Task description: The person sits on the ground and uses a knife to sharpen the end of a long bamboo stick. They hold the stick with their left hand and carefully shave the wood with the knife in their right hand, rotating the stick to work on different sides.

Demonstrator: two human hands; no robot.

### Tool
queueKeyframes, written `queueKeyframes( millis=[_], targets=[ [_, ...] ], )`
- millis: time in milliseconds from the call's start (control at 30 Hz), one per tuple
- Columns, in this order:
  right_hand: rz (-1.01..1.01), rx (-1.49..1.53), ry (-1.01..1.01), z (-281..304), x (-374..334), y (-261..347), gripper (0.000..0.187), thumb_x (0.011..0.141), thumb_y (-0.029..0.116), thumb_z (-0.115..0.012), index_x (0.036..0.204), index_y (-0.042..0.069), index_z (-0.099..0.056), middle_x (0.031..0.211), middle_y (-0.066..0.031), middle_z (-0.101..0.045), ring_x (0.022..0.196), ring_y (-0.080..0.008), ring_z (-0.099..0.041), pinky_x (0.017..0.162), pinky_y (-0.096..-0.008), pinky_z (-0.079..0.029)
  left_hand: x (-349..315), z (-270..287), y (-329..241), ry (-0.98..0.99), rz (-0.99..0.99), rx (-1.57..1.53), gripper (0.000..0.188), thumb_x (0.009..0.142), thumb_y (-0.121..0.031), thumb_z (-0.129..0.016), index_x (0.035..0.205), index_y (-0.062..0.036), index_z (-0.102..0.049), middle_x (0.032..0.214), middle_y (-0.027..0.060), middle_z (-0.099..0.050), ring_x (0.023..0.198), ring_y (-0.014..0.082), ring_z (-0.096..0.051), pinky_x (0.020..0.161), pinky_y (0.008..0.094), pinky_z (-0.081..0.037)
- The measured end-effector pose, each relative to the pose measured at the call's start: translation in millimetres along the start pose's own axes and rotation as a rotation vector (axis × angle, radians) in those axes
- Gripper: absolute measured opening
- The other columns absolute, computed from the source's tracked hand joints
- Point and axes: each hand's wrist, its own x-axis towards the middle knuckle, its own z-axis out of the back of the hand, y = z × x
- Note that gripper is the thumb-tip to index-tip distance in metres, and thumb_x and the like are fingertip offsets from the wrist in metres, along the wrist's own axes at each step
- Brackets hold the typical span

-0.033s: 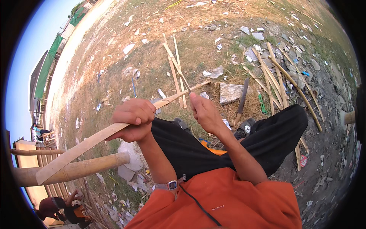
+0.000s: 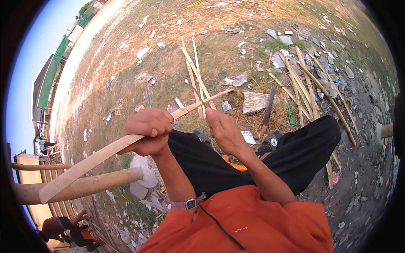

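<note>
My left hand (image 2: 148,130) is closed round a long pale bamboo strip (image 2: 95,162), held slantwise across my lap. The strip's wide end reaches to the lower left, and its narrow tip points to the upper right. My right hand (image 2: 223,130) is closed in a fist just below that narrow part, thumb uppermost. From the fist a thin dark blade (image 2: 203,101) of a small knife sticks up against the strip; its handle is hidden in my fingers. Beyond both hands, several bamboo strips (image 2: 196,69) lie crossed on the ground.
A machete (image 2: 267,111) leans by a whitish block (image 2: 255,103) on dry straw. Further right lie several bamboo strips (image 2: 310,90) and a green tool (image 2: 290,114). A thick bamboo pole (image 2: 101,181) runs in from the left. Another person (image 2: 59,227) sits at the lower left.
My right hand has turned a little and shifted slightly left, and the knife blade has swung down close against the strip. My left hand and the strip have hardly moved.
</note>
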Motion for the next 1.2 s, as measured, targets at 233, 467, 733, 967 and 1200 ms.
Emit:
queueKeyframes(
  millis=[233, 467, 733, 967, 1200],
  targets=[
    [0.008, -0.136, -0.258, -45, -17, -34, 0.047, 0.097, 0.036, -0.034, 0.079, -0.002, -0.055, 0.060, -0.0275, -0.052, 0.060, -0.0477, -0.051, 0.055, -0.0524, -0.036, -1, -7, 1, -0.016, 0.005, 0.015, 0.066, 0.087, -0.067, -0.026, 0.073, -0.0051, -0.045, 0.046, 0.0034, -0.036, 0.033, 0.0150, -0.029, 0.036, 0.0305, -0.023],
    [0.035, -0.108, -0.268, -47, -15, -28, 0.042, 0.097, 0.033, -0.036, 0.078, 0.000, -0.053, 0.058, -0.0269, -0.052, 0.059, -0.0477, -0.052, 0.054, -0.0518, -0.037, -3, -16, 10, -0.109, -0.067, -0.022, 0.069, 0.089, -0.064, -0.026, 0.075, -0.0003, -0.047, 0.045, 0.0071, -0.042, 0.033, 0.0165, -0.036, 0.036, 0.0306, -0.031],
    [-0.016, -0.140, -0.251, -43, -15, -24, 0.043, 0.096, 0.034, -0.036, 0.079, -0.001, -0.054, 0.063, -0.0286, -0.053, 0.064, -0.0484, -0.053, 0.058, -0.0526, -0.039, -3, -22, 11, -0.107, -0.059, 0.008, 0.067, 0.089, -0.064, -0.026, 0.076, -0.0010, -0.047, 0.045, 0.0065, -0.042, 0.033, 0.0157, -0.035, 0.037, 0.0308, -0.031],
    [-0.012, -0.184, -0.230, -30, -12, -29, 0.047, 0.096, 0.036, -0.034, 0.083, -0.004, -0.055, 0.067, -0.0296, -0.055, 0.067, -0.0487, -0.054, 0.060, -0.0527, -0.039, -3, -23, 5, -0.021, 0.003, 0.082, 0.066, 0.087, -0.066, -0.020, 0.078, -0.0052, -0.044, 0.047, 0.0011, -0.030, 0.035, 0.0138, -0.028, 0.037, 0.0306, -0.027],
    [-0.014, -0.281, -0.281, -23, 4, -53, 0.045, 0.096, 0.036, -0.035, 0.083, -0.002, -0.055, 0.062, -0.0279, -0.056, 0.061, -0.0467, -0.055, 0.058, -0.0536, -0.041, 1, -23, 6, -0.015, -0.001, 0.075, 0.066, 0.087, -0.067, -0.020, 0.078, -0.0053, -0.044, 0.047, 0.0013, -0.031, 0.036, 0.0138, -0.029, 0.037, 0.0308, -0.028]
  ],
)
